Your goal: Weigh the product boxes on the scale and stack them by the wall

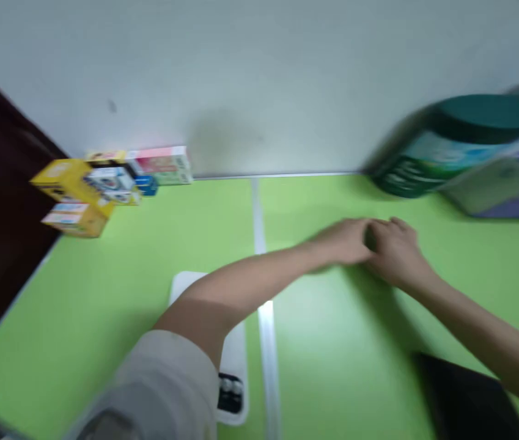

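My left hand reaches across to the right and meets my right hand over the green table. The fingers of both hands are curled and pressed close together. A small dark patch shows in the gap between them; blur hides whether it is an object or shadow. Beneath my left forearm lies a white flat panel with a black inset near its lower end. Close to my right forearm is a black flat object, partly cut off by the lower edge.
Several small boxes, among them a yellow box and a pink-and-white box, stand at the back left. A green-lidded tub and a purple-and-clear package are at the back right. A pale strip runs down the table; a wall rises behind.
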Tool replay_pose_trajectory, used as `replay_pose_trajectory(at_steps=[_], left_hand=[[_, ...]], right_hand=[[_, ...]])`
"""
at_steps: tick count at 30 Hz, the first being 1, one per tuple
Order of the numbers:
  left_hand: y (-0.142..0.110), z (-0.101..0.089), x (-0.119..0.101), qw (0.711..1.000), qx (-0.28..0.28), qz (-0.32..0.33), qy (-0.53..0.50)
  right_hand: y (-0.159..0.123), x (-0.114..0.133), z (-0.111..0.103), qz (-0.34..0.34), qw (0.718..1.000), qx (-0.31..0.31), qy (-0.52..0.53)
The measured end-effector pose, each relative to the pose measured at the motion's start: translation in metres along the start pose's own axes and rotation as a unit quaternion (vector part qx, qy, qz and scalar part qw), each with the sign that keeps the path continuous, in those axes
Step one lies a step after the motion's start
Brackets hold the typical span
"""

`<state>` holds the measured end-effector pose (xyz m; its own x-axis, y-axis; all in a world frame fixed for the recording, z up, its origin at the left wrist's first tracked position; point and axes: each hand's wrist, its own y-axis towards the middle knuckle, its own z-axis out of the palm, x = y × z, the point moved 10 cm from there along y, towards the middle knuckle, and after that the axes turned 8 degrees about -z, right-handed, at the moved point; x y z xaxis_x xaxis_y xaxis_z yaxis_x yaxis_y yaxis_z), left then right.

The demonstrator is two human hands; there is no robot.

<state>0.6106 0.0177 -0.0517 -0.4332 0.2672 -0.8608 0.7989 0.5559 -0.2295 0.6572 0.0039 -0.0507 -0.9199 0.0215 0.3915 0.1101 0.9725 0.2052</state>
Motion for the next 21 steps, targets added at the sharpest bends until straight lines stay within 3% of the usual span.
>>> replay_pose_trajectory(at_steps=[3, 5, 8, 10, 12, 14, 17, 19, 21], left_hand=[[-0.064, -0.026, 0.017, 0.997, -0.025, -0.03, 0.064], [-0.109, -0.058, 0.02, 0.995, -0.061, -0.032, 0.077], [-0.176, -0.117, 0.028, 0.991, -0.115, -0.01, 0.066], [-0.221, -0.159, 0.049, 0.984, -0.17, -0.001, 0.048], [-0.268, -0.203, 0.078, 0.963, -0.266, 0.021, 0.032], [-0.32, -0.245, 0.113, 0.915, -0.399, 0.05, 0.032], [-0.404, -0.304, 0.178, 0.795, -0.606, 0.005, 0.033], [-0.447, -0.338, 0.222, 0.725, -0.686, -0.06, 0.0], [-0.472, -0.368, 0.263, 0.691, -0.709, -0.129, -0.056]], right_hand=[[-0.001, 0.068, 0.01, -0.117, 0.993, 0.018, 0.015], [0.002, 0.121, 0.008, -0.168, 0.984, -0.001, 0.053], [0.015, 0.209, 0.018, -0.199, 0.974, 0.029, 0.106], [0.024, 0.271, 0.039, -0.212, 0.964, 0.081, 0.139], [0.033, 0.335, 0.066, -0.242, 0.943, 0.114, 0.198], [0.042, 0.391, 0.097, -0.262, 0.916, 0.131, 0.275], [0.057, 0.449, 0.165, -0.178, 0.884, 0.203, 0.382], [0.064, 0.477, 0.208, -0.103, 0.861, 0.242, 0.434], [0.071, 0.496, 0.239, -0.035, 0.847, 0.255, 0.465]])
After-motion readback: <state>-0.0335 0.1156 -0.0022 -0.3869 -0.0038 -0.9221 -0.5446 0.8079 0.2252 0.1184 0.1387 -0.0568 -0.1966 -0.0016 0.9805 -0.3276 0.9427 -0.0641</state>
